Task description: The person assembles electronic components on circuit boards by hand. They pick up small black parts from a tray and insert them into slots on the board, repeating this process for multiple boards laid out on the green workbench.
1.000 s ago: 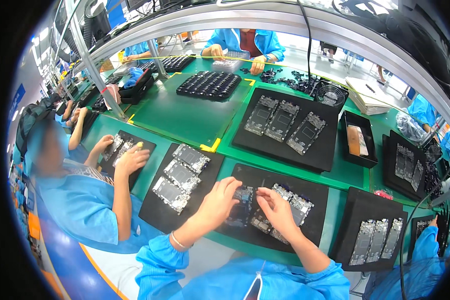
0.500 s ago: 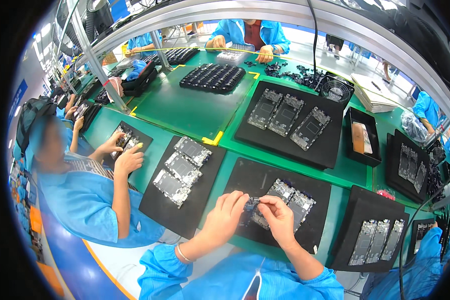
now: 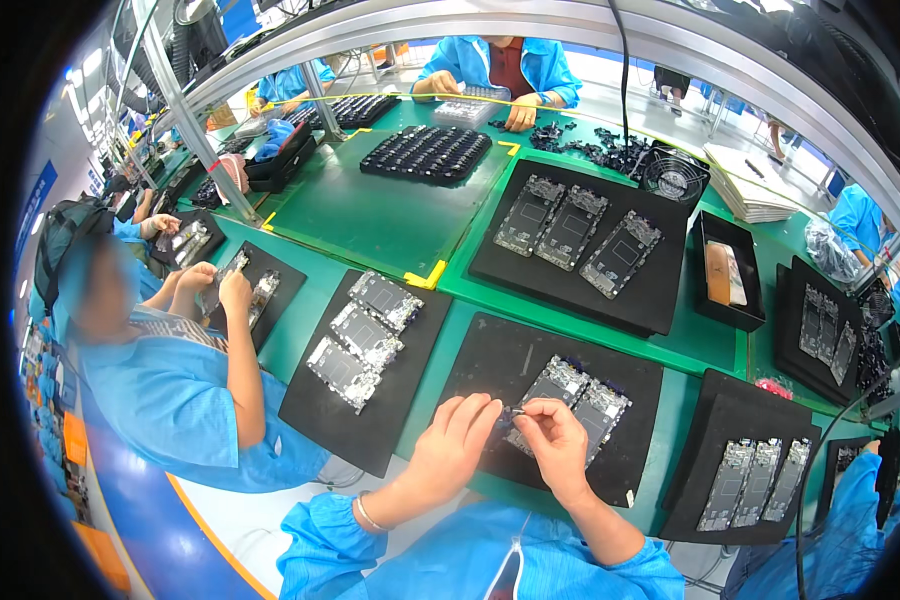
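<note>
My left hand point(image 3: 452, 445) and my right hand point(image 3: 555, 445) meet above the near edge of a black foam mat point(image 3: 485, 350). Between their fingertips is a small dark part point(image 3: 511, 412), pinched from both sides; its exact kind is too small to make out. Just beyond my fingers, two circuit boards, a left one point(image 3: 560, 378) and a right one point(image 3: 602, 412), lie side by side on the mat. My right hand covers the lower portion of the left board.
Left of me, three circuit boards point(image 3: 365, 335) lie on another mat beside a co-worker point(image 3: 160, 370). More boards rest on stacked mats ahead point(image 3: 580, 225) and at right point(image 3: 755, 485). A black box point(image 3: 727, 270), small fan point(image 3: 673, 175) and dark tray of parts point(image 3: 425, 155) stand farther back.
My left hand has shifted slightly, its fingers curling more over the small dark part. My right hand stays nearly in place. The co-worker at left has lifted a board off their mat.
</note>
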